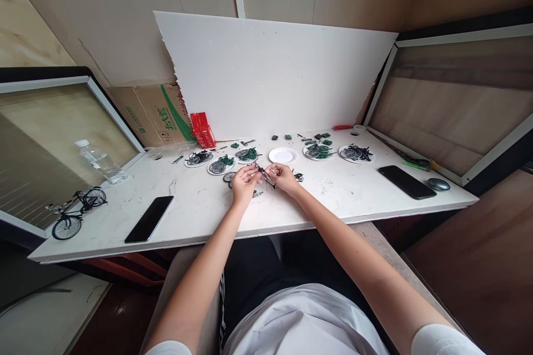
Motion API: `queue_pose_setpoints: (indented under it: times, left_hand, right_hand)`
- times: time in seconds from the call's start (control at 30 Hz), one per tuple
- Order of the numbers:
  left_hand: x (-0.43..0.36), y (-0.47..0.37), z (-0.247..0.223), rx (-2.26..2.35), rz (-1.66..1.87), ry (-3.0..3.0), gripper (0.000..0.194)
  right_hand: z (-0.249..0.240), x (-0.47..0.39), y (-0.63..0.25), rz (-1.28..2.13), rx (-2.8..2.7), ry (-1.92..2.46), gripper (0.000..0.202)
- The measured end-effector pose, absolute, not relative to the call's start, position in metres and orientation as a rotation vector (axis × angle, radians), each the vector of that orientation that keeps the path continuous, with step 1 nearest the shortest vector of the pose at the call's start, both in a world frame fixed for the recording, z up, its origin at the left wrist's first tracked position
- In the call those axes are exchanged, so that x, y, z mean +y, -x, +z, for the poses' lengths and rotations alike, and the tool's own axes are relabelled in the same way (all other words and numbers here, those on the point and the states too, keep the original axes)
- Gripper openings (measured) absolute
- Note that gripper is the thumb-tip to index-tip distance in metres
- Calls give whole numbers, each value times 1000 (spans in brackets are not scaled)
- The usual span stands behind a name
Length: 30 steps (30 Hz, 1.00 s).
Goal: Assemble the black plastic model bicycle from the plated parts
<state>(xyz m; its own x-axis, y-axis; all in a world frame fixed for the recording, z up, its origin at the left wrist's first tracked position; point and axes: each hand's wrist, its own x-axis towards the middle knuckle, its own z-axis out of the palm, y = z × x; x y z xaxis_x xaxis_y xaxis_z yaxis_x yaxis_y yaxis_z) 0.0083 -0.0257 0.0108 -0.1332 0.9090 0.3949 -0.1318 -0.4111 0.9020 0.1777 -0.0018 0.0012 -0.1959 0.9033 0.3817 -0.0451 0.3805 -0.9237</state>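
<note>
Near the middle of the white table, my left hand [245, 178] and my right hand [282, 176] meet, both with fingers pinched closed. Between them is a small dark model bicycle part [261, 170], gripped from both sides; its exact shape is too small to make out. A small spoked wheel [229, 177] lies just left of my left hand. Other dark pieces [298, 177] lie beside my right hand, partly covered by it. Below my fingers there is a small greyish piece [257, 194] on the tabletop.
Behind my hands stand paper plates of black and green parts [320, 151] and a bare white plate [283, 155]. An assembled model bicycle [79, 211], a bottle [100, 161] and a phone [149, 219] are left; another phone [406, 182] and a silver mouse-like object [438, 184] are right.
</note>
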Motion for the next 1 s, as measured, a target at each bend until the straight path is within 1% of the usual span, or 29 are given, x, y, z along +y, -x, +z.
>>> queue_pose_setpoints:
  times: [0.4,0.7,0.83,1.0]
  left_hand:
    - [-28,-7,10,953,1675,-1365,43]
    - [-31,-8,11,956,1722,-1382,43]
    - [-31,-9,11,959,1728,-1403,42]
    - [-32,-8,9,994,1721,-1502,38]
  right_hand:
    - [2,-6,-176,1011,-1632,795,52]
    - [4,-9,-176,1143,-1633,773,55]
    - [3,-9,-176,1170,-1625,751,52]
    - [1,-6,-177,1077,-1658,778,50]
